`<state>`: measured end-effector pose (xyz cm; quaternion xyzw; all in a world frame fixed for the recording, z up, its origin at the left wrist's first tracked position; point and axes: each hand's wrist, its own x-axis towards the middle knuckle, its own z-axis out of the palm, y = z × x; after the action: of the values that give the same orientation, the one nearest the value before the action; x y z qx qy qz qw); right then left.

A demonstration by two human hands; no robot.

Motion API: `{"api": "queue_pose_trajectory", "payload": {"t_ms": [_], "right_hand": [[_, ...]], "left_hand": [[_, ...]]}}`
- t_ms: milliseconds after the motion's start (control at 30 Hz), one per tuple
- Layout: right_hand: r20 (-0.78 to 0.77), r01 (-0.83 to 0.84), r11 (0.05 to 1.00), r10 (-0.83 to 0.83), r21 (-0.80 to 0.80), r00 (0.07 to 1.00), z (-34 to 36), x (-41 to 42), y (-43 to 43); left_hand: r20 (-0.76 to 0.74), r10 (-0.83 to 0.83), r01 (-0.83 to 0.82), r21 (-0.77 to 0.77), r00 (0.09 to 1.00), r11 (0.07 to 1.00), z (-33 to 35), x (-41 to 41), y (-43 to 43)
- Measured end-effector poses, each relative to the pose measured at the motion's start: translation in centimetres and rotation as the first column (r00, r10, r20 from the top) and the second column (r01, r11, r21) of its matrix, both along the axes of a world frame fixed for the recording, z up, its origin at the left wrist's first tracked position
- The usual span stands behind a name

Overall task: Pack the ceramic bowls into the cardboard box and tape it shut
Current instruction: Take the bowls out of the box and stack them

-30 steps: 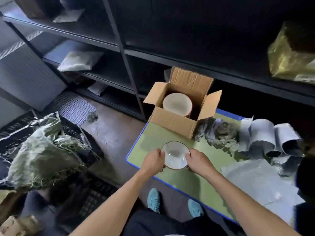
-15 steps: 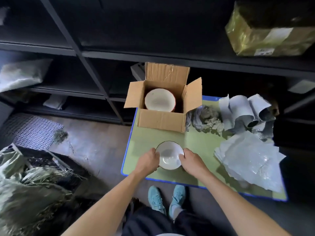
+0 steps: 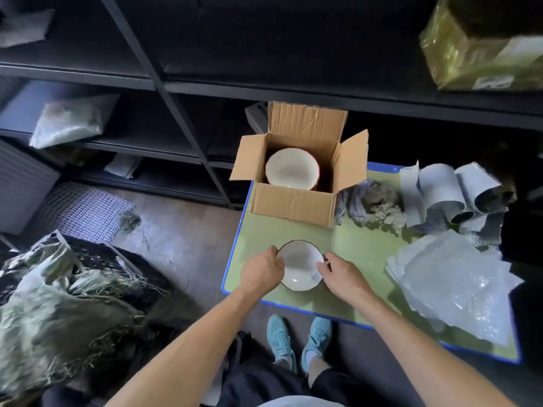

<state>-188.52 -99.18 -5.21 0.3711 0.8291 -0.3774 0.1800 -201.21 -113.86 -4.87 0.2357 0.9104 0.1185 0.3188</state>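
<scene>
A white ceramic bowl (image 3: 299, 265) with a dark rim sits on the green table (image 3: 361, 245) near its front left corner. My left hand (image 3: 261, 271) grips its left rim and my right hand (image 3: 338, 273) grips its right rim. Behind it an open cardboard box (image 3: 293, 205) stands with its flaps up. Inside the box lies a white bowl with a red outside (image 3: 291, 168).
Crumpled grey packing paper (image 3: 373, 204) lies right of the box, curled grey sheets (image 3: 458, 198) beyond it, and a pile of bubble wrap (image 3: 452, 280) covers the table's right side. Dark shelving (image 3: 182, 92) stands behind. A crate with straw (image 3: 67, 292) sits on the floor, left.
The view has shifted, so the table and box look squarer on. Both hands stay on the bowl in the same spot on the table.
</scene>
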Motion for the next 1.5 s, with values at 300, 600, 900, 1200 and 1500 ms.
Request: {"api": "queue_pose_trajectory", "payload": {"t_ms": [300,600,900,1200,1500], "right_hand": [[-0.100,-0.251,0.912,0.297,0.323,0.950,3.2,0.4,2.3],[-0.140,-0.336,0.710,0.521,0.619,0.842,9.7,-1.5,4.6],[-0.180,-0.326,0.653,0.583,0.683,0.792,13.3,-5.9,5.8],[-0.020,-0.329,0.685,0.448,0.650,0.894,12.0,-10.9,5.9],[0.049,-0.191,0.746,0.208,0.639,0.977,10.0,-14.4,5.0]], "left_hand": [[-0.350,0.029,0.023,0.145,0.936,0.989,4.8,0.7,0.9],[-0.641,0.032,0.192,0.277,0.766,0.942,8.5,-0.5,3.4],[-0.675,-0.081,0.230,0.134,0.733,0.964,11.2,-4.9,4.7],[-0.625,-0.155,0.252,0.070,0.765,0.965,10.4,-10.7,4.0],[-0.572,-0.279,0.392,0.082,0.771,0.916,7.6,-15.6,5.3]]}}
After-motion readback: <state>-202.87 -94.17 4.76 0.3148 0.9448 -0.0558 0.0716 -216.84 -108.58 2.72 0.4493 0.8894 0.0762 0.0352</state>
